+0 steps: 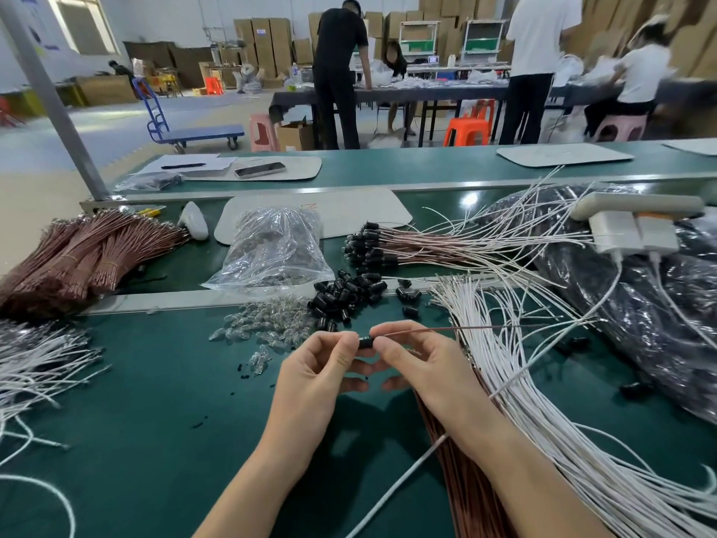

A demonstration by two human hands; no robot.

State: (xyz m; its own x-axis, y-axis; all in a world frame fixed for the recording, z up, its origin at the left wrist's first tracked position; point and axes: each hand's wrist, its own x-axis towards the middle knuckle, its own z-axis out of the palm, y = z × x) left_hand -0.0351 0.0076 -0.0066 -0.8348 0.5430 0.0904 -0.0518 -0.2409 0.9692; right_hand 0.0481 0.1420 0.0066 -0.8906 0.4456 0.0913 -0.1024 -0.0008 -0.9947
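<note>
Black cap pinched between both hands, wire trailing off to the right.

The left hand [318, 366] clamps thumb and forefinger on the black cap [364, 342], which sits in the narrow gap between the two sets of fingers, held over the bench [155, 401]. The right hand [423, 366] pinches the brown wire [446, 329] right where it meets the cap; the wire's long axis runs level and rightward from those fingers, across the white wires [523, 374]. Seating it looks like a short leftward push along that line (the left hand need only hold firm). Loose caps [345, 295] lie just beyond the fingers; open bench lies below the wrists.
</note>
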